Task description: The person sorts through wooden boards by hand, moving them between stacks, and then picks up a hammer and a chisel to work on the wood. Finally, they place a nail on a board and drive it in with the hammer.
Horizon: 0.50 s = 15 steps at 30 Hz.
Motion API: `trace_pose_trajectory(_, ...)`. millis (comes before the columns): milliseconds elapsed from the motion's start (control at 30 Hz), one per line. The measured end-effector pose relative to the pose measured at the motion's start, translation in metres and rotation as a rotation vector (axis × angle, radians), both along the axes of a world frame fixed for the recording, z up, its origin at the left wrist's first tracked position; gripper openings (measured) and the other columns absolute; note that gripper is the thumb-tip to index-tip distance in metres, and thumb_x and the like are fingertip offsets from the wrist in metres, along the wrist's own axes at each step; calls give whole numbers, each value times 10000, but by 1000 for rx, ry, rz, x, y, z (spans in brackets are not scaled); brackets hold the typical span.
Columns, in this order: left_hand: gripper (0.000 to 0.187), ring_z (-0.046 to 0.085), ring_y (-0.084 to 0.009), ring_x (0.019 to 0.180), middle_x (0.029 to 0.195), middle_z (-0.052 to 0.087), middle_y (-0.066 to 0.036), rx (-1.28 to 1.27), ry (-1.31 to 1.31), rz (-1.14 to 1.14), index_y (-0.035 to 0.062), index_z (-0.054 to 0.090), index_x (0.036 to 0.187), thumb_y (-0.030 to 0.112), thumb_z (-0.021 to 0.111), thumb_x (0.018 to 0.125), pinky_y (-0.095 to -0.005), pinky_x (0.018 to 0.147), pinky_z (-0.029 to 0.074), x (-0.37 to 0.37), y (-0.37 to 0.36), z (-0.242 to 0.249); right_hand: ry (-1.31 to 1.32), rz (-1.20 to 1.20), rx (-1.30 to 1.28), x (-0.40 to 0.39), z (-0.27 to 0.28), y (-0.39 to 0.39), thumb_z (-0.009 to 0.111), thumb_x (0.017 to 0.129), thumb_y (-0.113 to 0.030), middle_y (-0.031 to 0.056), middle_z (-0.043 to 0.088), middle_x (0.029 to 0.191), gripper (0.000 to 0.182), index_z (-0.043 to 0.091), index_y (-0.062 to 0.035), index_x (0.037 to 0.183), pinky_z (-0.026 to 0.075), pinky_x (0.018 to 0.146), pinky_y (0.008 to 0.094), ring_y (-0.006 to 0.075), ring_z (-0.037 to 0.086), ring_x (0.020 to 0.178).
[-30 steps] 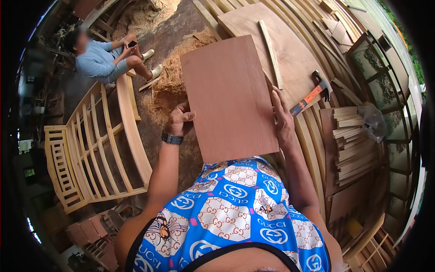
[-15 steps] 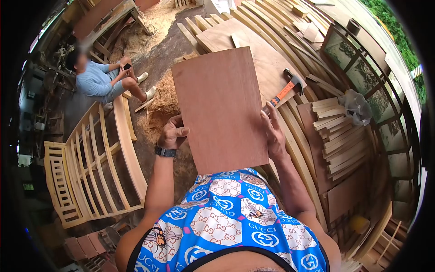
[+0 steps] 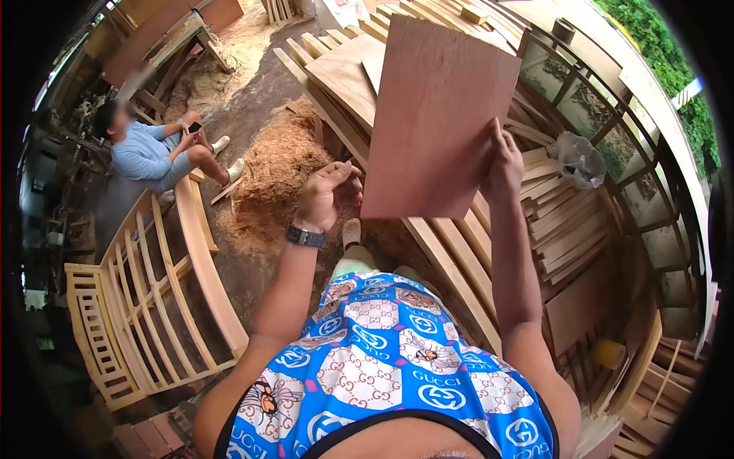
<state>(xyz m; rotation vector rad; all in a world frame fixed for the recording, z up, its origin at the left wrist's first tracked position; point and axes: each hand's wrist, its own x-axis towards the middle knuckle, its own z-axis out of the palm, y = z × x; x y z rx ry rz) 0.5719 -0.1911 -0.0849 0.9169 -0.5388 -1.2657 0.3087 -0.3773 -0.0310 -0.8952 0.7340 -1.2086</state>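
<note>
A reddish-brown rectangular wooden panel (image 3: 440,122) is raised in front of me, tilted, over the stacked lumber. My right hand (image 3: 502,164) grips its right edge, thumb and fingers on either side. Just left of the panel's lower left corner is my left hand (image 3: 329,195), with a watch on its wrist. Its fingers are curled together, apart from the panel; whether they pinch anything is too small to tell. The hammer is hidden from view.
A slatted wooden frame (image 3: 157,298) lies at the left. Behind it a seated person (image 3: 149,153) holds a phone. Wood shavings (image 3: 279,164) cover the floor ahead. Stacked strips (image 3: 569,222) and a plastic bag (image 3: 577,161) are at the right.
The panel has moved up and to the right with my right hand. My left hand has let go of its left edge. The hammer on the lumber no longer shows.
</note>
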Motion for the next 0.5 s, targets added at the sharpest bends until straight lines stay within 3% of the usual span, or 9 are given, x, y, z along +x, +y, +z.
trace_pose_trajectory(67, 258, 689, -161, 671, 818, 722, -62, 11, -9, -29, 52, 685, 1011, 292, 596, 1040, -287, 626, 574, 0, -8, -2, 14, -35, 14, 8, 5, -32, 668, 1017, -240, 82, 705, 1025, 334, 634, 20, 1224, 557, 778, 270, 136, 669, 888)
trace_pose_trajectory(100, 220, 681, -144, 679, 813, 715, -47, 23, -22, -57, 59, 680, 1006, 265, 607, 1035, -278, 634, 571, 1, -11, -2, 18, -40, 16, 12, 5, -49, 668, 1017, -240, 82, 705, 1025, 334, 634, 20, 1224, 557, 778, 270, 136, 669, 888)
trace_pose_trajectory(133, 232, 690, -149, 745, 905, 712, -47, 5, -52, -115, 45, 673, 1098, 250, 581, 1042, -287, 657, 578, 3, -14, -8, 121, -48, -24, 16, 1, -68, 669, 1012, -226, 108, 702, 1116, 388, 608, 22, 1304, 554, 827, 280, 152, 669, 959)
trace_pose_trajectory(200, 231, 688, -140, 743, 901, 710, -42, 19, -82, -146, 47, 673, 1097, 251, 579, 1043, -279, 656, 577, -7, -27, -16, 222, -63, -69, 20, -6, -106, 670, 1007, -212, 133, 698, 1207, 454, 581, 24, 1384, 551, 876, 291, 167, 669, 1031)
trace_pose_trajectory(267, 223, 684, -121, 741, 889, 707, -36, 55, -151, -174, 54, 674, 1099, 254, 594, 1039, -264, 650, 578, -12, -34, -17, 485, -65, -153, 25, -9, -133, 686, 986, -182, 129, 659, 1346, 529, 536, -25, 1468, 508, 971, 298, 182, 639, 1145)
trace_pose_trajectory(400, 190, 662, -92, 730, 855, 700, -34, 105, -298, -144, 49, 681, 1043, 233, 641, 1018, -249, 643, 563, -16, -50, -12, 637, -37, -88, 32, 2, -165, 698, 974, -177, 102, 645, 1384, 489, 589, -78, 1440, 474, 1011, 300, 186, 622, 1172)
trace_pose_trajectory(467, 178, 680, -121, 770, 877, 723, -61, 62, -580, -91, 27, 699, 1037, 191, 687, 969, -275, 686, 571, -14, -66, -6, 821, -19, -109, 26, 10, -183, 713, 964, -205, 89, 665, 1354, 466, 624, -122, 1414, 490, 975, 306, 170, 630, 1142)
trace_pose_trajectory(500, 178, 680, -121, 770, 877, 723, -61, 62, -579, -106, 27, 699, 1037, 191, 687, 969, -275, 686, 571, -12, -77, -7, 913, -10, -117, 21, 13, -191, 721, 958, -219, 83, 676, 1338, 455, 642, -145, 1400, 499, 956, 309, 163, 634, 1127)
